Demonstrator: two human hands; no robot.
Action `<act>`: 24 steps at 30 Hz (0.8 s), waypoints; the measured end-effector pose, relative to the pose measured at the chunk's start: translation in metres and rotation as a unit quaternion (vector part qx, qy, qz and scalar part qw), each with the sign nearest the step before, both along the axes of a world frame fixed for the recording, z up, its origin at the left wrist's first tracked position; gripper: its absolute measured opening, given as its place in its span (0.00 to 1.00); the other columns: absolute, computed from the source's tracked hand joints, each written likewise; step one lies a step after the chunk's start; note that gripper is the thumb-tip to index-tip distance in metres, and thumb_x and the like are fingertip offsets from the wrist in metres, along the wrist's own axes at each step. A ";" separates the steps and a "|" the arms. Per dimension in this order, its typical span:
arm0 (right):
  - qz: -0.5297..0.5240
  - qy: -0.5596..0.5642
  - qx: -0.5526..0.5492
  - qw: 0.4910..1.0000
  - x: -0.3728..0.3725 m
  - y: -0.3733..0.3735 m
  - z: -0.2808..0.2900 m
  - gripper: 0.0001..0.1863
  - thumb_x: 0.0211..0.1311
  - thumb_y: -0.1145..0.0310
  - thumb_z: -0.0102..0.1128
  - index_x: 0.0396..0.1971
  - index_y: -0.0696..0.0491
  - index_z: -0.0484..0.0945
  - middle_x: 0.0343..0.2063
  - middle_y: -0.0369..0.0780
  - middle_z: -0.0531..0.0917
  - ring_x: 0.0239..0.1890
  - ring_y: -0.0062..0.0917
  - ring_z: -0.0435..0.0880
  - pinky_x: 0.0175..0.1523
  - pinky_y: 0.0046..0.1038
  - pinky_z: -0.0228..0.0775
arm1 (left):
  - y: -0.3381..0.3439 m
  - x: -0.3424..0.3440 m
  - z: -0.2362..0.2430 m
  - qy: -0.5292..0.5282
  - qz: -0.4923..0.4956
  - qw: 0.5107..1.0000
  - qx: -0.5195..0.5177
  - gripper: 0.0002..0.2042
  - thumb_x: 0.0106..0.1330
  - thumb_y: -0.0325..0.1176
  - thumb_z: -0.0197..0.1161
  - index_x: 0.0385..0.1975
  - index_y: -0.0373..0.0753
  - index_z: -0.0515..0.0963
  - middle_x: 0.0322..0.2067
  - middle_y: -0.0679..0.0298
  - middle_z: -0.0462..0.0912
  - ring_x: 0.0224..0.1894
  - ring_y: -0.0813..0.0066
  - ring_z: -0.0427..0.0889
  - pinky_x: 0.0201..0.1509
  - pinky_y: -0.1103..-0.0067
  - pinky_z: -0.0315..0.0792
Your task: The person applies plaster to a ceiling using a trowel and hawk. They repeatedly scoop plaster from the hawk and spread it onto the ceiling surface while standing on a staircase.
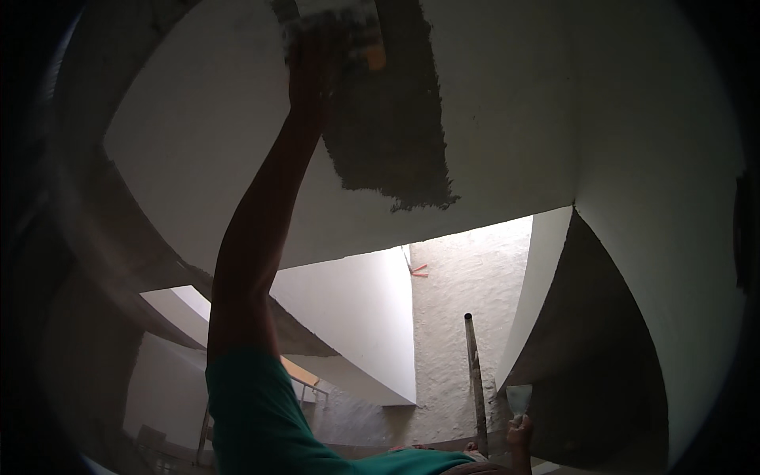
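Note:
My left arm reaches up to a pale overhead surface [507, 119]. My left hand [310, 71] is closed on a wide plastering trowel [336, 24], blurred and dim, with an orange-yellow part beside the fingers. The trowel is against or close to a dark grey patch of plaster [388, 134] with ragged edges; exact contact cannot be made out. Low on the right, my right hand [519, 432] grips a putty knife [518, 398], its broad pale blade pointing up and apart from the surface.
A dark pole [476, 380] stands upright left of my right hand. Behind it rises a rough, brightly lit wall [463, 277] with small red strips. White slanted panels [356, 309] border the opening, and a metal railing [309, 386] shows behind my sleeve.

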State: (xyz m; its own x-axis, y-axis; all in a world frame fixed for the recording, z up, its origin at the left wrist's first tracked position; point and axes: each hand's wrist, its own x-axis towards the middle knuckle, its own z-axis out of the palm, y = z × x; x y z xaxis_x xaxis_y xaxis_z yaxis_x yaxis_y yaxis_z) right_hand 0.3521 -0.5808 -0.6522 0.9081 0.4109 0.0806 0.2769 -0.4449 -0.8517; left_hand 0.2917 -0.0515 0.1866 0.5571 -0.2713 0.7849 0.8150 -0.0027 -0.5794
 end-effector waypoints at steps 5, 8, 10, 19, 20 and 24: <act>0.100 0.020 -0.069 0.992 0.006 0.003 0.047 0.21 0.54 0.72 0.60 0.47 0.65 0.72 0.43 0.58 0.78 0.48 0.52 0.77 0.54 0.41 0.67 | -0.008 -0.060 0.065 0.149 -0.499 0.690 -0.502 0.35 0.69 0.57 0.45 0.69 0.39 0.57 0.70 0.59 0.57 0.72 0.67 0.54 0.72 0.63 0.50; 0.087 -0.010 -0.022 0.996 0.003 0.020 0.081 0.14 0.55 0.72 0.59 0.40 0.63 0.75 0.37 0.57 0.79 0.42 0.52 0.78 0.48 0.41 0.69 | -0.037 -0.044 0.144 0.128 -0.269 0.954 -0.028 0.28 0.55 0.21 0.52 0.61 0.41 0.69 0.56 0.52 0.76 0.56 0.55 0.76 0.60 0.62 0.67; 0.103 0.035 -0.032 0.994 0.006 0.026 0.124 0.10 0.55 0.72 0.59 0.33 0.62 0.75 0.31 0.55 0.79 0.37 0.51 0.79 0.43 0.41 0.69 | -0.025 -0.038 0.165 0.086 -0.242 0.963 -0.083 0.28 0.53 0.20 0.50 0.58 0.42 0.72 0.51 0.52 0.80 0.51 0.55 0.79 0.54 0.62 0.72; 0.095 0.081 -0.089 0.988 0.005 0.018 0.120 0.06 0.55 0.74 0.58 0.30 0.62 0.75 0.26 0.53 0.80 0.34 0.48 0.82 0.38 0.41 0.70 | -0.057 -0.022 0.164 0.027 -0.153 0.965 -0.210 0.30 0.51 0.20 0.49 0.58 0.47 0.74 0.50 0.49 0.80 0.50 0.55 0.79 0.52 0.65 0.75; 0.076 0.083 -0.109 0.988 0.007 0.014 0.111 0.06 0.54 0.76 0.58 0.31 0.62 0.75 0.26 0.54 0.80 0.36 0.50 0.82 0.39 0.42 0.71 | -0.046 -0.019 0.160 0.033 -0.170 0.957 -0.233 0.30 0.51 0.19 0.48 0.57 0.47 0.75 0.49 0.49 0.80 0.50 0.55 0.80 0.52 0.66 0.75; 0.105 0.100 -0.107 0.984 0.013 0.016 0.134 0.07 0.54 0.77 0.57 0.32 0.63 0.75 0.29 0.54 0.81 0.38 0.52 0.81 0.40 0.41 0.71 | -0.109 -0.018 0.105 -0.004 -0.183 0.918 -0.353 0.27 0.52 0.18 0.49 0.55 0.44 0.77 0.48 0.50 0.81 0.48 0.55 0.81 0.52 0.67 0.75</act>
State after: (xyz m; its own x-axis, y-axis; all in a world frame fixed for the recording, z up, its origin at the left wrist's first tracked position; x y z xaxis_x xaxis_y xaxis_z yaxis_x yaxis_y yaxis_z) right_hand 0.3655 -0.5649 -0.5183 0.7907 0.5789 -0.1992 0.2188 -0.5711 -0.7912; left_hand 0.2733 -0.1601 0.2919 0.5242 0.1376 0.8404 0.6886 -0.6492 -0.3232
